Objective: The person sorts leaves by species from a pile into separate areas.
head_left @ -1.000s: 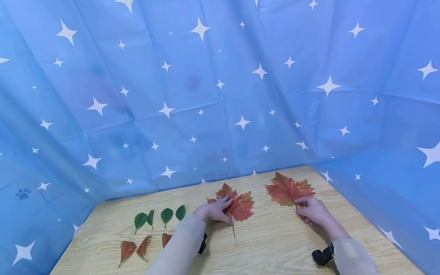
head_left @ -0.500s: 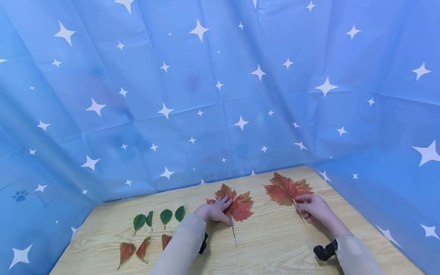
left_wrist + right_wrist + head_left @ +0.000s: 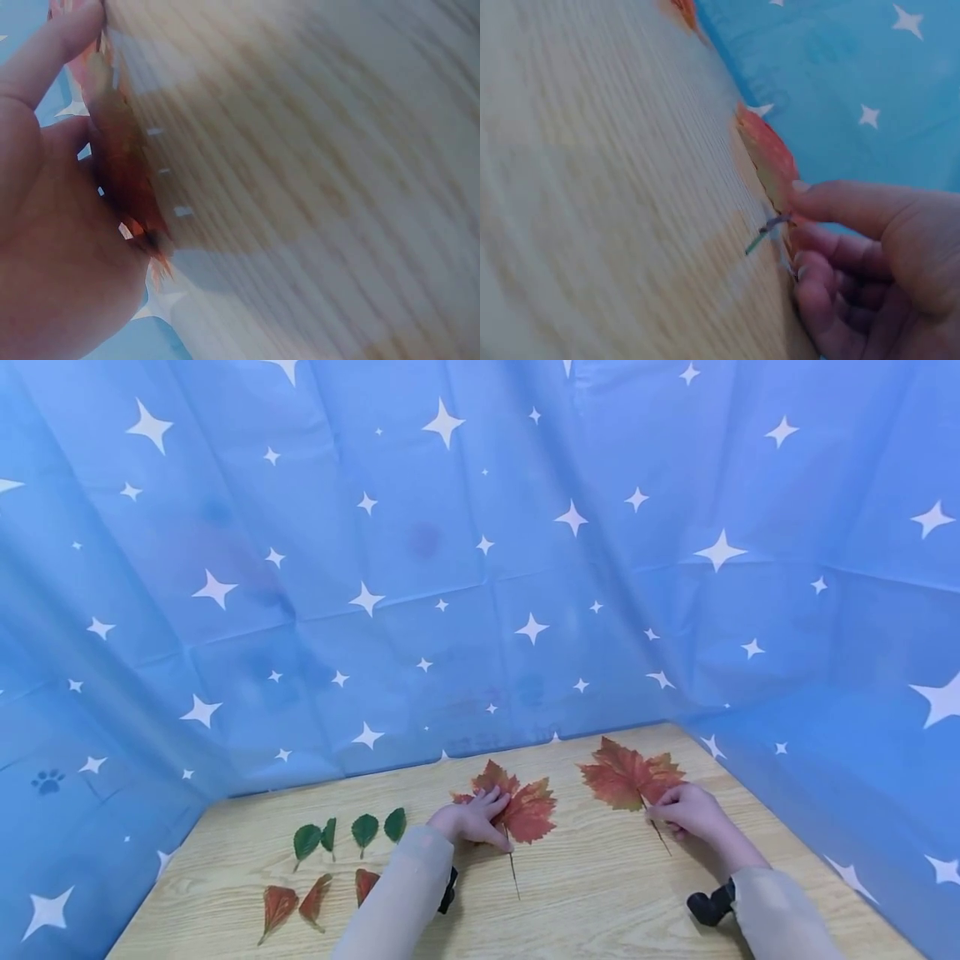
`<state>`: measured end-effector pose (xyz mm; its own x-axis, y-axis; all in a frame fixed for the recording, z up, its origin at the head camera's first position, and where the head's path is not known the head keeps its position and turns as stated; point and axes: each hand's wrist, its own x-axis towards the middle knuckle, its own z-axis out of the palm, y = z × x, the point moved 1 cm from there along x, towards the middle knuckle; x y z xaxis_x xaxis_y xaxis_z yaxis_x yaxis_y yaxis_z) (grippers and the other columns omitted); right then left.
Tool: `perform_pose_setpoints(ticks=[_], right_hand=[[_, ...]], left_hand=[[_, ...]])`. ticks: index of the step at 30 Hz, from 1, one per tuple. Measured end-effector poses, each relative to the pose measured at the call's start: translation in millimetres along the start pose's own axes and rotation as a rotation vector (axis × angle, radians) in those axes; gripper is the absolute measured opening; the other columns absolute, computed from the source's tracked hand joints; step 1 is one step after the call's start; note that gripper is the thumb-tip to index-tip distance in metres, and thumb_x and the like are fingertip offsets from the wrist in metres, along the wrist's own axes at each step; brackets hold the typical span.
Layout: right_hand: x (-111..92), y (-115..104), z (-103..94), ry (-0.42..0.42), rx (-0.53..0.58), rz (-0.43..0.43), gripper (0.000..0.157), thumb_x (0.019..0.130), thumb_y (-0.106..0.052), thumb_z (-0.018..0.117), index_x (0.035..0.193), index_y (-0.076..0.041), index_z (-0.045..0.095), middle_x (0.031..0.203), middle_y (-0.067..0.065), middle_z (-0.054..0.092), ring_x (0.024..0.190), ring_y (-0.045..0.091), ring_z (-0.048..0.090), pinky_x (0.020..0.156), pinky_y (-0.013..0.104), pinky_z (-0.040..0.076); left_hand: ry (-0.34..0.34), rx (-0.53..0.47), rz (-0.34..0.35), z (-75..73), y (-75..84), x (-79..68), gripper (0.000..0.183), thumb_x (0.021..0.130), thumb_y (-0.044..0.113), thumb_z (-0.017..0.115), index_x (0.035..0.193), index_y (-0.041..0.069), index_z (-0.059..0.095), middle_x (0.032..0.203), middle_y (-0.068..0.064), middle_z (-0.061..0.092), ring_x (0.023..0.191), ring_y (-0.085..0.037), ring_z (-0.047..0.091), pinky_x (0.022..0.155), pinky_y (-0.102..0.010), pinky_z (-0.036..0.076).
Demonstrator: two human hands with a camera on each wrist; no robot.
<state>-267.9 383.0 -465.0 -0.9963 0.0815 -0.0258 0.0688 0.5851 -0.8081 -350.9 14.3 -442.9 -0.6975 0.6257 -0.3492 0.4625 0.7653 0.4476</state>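
In the head view two large red-orange maple leaves lie on the wooden table. My left hand (image 3: pixel 474 822) rests with fingers spread over the left maple leaf (image 3: pixel 529 812), whose thin stem points toward me. The palm and part of that leaf (image 3: pixel 124 150) fill the left edge of the left wrist view. At the right, my right hand (image 3: pixel 692 814) pinches the right maple leaf (image 3: pixel 622 774) near the base of its blade. The right wrist view has my thumb and curled fingers at the edge of this leaf (image 3: pixel 769 154), its stem (image 3: pixel 757 241) sticking out beside them.
Several small green leaves (image 3: pixel 365 832) lie in a row at the left of the table (image 3: pixel 592 893). Nearer me are small reddish leaves (image 3: pixel 279 906), one partly hidden by my left sleeve (image 3: pixel 401 893). A blue star-patterned cloth (image 3: pixel 450 610) hangs behind the table and along its sides.
My right fingers have shifted slightly on the right leaf, and more of its lower stem shows below them. The left hand and both leaves stay nearly where they were.
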Motion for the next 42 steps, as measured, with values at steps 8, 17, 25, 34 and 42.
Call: perform_pose_setpoints(ticks=[8, 17, 25, 34, 42], right_hand=[[6.2, -6.6, 6.6, 0.041, -0.162, -0.005, 0.049, 0.079, -0.017, 0.075, 0.048, -0.017, 0.037, 0.044, -0.009, 0.027, 0.039, 0.009, 0.032, 0.044, 0.03, 0.04], [4.7, -8.6, 6.2, 0.063, -0.236, 0.045, 0.043, 0.079, -0.02, 0.069, 0.049, -0.018, 0.039, 0.044, -0.007, 0.033, 0.039, 0.011, 0.034, 0.046, 0.03, 0.038], [-0.1, -8.2, -0.9, -0.014, 0.006, 0.071, 0.026, 0.088, -0.012, 0.063, 0.065, -0.001, 0.058, 0.056, 0.004, 0.054, 0.049, 0.015, 0.047, 0.049, 0.03, 0.044], [3.3, -2.3, -12.0, -0.189, 0.36, 0.03, 0.055, 0.094, -0.006, 0.054, 0.137, 0.02, 0.034, 0.085, 0.009, 0.067, 0.06, 0.01, 0.054, 0.052, 0.023, 0.046], [3.0, -4.7, -21.6, -0.282, 0.438, -0.041, 0.058, 0.098, -0.009, 0.056, 0.142, 0.018, 0.03, 0.098, 0.01, 0.068, 0.069, 0.009, 0.059, 0.06, 0.025, 0.05]], left_hand=[[0.004, 0.0, 0.001, 0.7, 0.2, -1.5, 0.091, 0.086, 0.041, 0.071, 0.157, 0.019, 0.019, 0.162, -0.004, 0.007, 0.147, -0.026, 0.0, 0.113, -0.057, 0.01], [0.014, -0.003, -0.011, 2.1, 3.4, -0.8, 0.091, 0.085, 0.041, 0.072, 0.157, 0.02, 0.019, 0.162, -0.003, 0.007, 0.148, -0.025, 0.001, 0.113, -0.056, 0.012], [0.005, 0.007, -0.024, 3.4, 0.8, 2.0, 0.093, 0.085, 0.043, 0.072, 0.157, 0.022, 0.017, 0.162, -0.001, 0.005, 0.148, -0.024, 0.0, 0.113, -0.056, 0.011], [0.011, 0.007, -0.015, 3.0, -1.5, 3.6, 0.094, 0.084, 0.045, 0.072, 0.157, 0.021, 0.019, 0.162, -0.001, 0.006, 0.148, -0.025, 0.001, 0.113, -0.057, 0.011], [0.01, 0.003, -0.023, 3.0, -0.9, 3.0, 0.093, 0.084, 0.045, 0.072, 0.157, 0.023, 0.018, 0.162, 0.001, 0.005, 0.148, -0.024, 0.0, 0.113, -0.056, 0.01]])
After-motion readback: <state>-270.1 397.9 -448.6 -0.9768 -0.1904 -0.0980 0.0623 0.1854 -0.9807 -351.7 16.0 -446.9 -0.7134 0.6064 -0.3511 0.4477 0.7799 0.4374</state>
